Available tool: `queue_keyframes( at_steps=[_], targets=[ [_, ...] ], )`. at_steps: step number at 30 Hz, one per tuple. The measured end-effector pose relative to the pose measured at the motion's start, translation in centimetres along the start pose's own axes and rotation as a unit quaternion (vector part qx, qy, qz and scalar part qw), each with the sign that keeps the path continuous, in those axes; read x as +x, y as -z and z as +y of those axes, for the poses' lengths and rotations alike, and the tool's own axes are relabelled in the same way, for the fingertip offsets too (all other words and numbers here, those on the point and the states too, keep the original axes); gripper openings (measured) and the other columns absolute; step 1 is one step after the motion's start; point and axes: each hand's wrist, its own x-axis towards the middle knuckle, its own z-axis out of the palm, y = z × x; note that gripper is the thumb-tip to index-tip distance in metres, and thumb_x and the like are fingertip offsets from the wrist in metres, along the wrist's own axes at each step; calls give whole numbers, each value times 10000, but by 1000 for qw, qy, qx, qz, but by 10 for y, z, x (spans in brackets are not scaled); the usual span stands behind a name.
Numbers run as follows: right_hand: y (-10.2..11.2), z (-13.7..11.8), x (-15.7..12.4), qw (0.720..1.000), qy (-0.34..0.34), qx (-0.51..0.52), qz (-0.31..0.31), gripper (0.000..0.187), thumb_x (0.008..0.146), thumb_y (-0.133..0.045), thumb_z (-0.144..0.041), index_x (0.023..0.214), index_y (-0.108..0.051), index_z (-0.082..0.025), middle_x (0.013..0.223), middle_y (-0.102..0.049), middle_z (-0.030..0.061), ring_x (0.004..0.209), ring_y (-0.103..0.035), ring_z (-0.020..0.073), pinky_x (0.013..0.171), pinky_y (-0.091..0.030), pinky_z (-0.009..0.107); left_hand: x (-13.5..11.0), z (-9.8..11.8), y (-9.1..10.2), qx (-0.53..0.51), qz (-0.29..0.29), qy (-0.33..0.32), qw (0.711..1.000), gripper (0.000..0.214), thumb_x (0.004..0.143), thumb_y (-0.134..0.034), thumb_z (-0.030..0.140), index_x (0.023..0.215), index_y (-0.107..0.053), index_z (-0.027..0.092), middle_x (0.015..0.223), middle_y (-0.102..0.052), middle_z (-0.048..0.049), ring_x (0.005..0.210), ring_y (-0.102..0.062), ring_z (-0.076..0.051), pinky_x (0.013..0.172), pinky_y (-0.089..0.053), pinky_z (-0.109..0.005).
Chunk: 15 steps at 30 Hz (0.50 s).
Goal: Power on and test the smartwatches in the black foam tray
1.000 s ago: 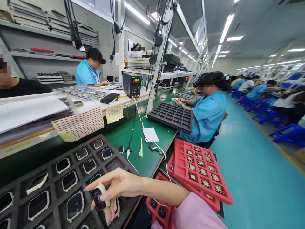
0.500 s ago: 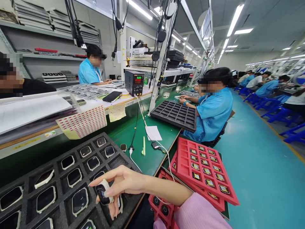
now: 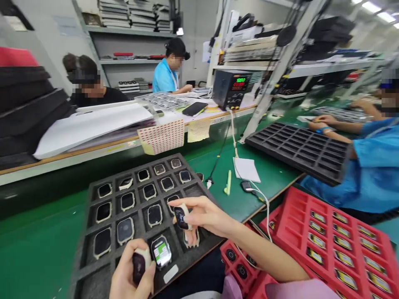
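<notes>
My left hand (image 3: 132, 274) is closed round a pale-cased smartwatch body (image 3: 139, 265) at the near side of the black foam tray (image 3: 81, 245). With thumb and fingers my right hand (image 3: 202, 218) pinches another smartwatch (image 3: 181, 216), dark screen tilted toward me, above the tray's right part. Neither watch has a strap. Below the right fingers a further watch (image 3: 190, 237) lies in its pocket, partly hidden. Between my hands, a watch with a lit green and white screen (image 3: 162, 252) rests in the tray. Several dark-screened watches fill other pockets.
Red trays (image 3: 299, 207) of yellow-marked parts stand at the right. A green pen (image 3: 229, 182), white paper (image 3: 247, 169) and cables lie on the green bench. A power supply (image 3: 230, 89) sits on the shelf. A co-worker in blue (image 3: 377, 153) works beside a black tray (image 3: 299, 149).
The view has swung left and the whole tray shows. My left hand, out of view before, now appears holding a watch. My right hand still pinches its watch.
</notes>
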Motion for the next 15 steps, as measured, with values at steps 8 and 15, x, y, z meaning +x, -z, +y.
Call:
queue_keyframes(
  at_steps=[8, 15],
  targets=[
    [-2, -2, 1, 1000, 10, -16, 4, 539, 829, -695, -256, 1322, -517, -131, 810, -684, 64, 494, -643, 121, 461, -525, 200, -5, 20, -3, -18, 7, 40, 999, 311, 738, -696, 342, 847, -430, 224, 454, -414, 119, 288, -289, -9, 320, -172, -89],
    [-6, -3, 1, 1000, 15, -12, 7, 551, 831, -695, -249, 1333, -503, -127, 810, -681, 59, 507, -644, 117, 466, -522, 196, -6, 18, -1, -21, -14, 42, 999, 280, 772, -667, 332, 888, -435, 225, 456, -405, 123, 296, -281, -6, 328, -190, -86]
  ],
)
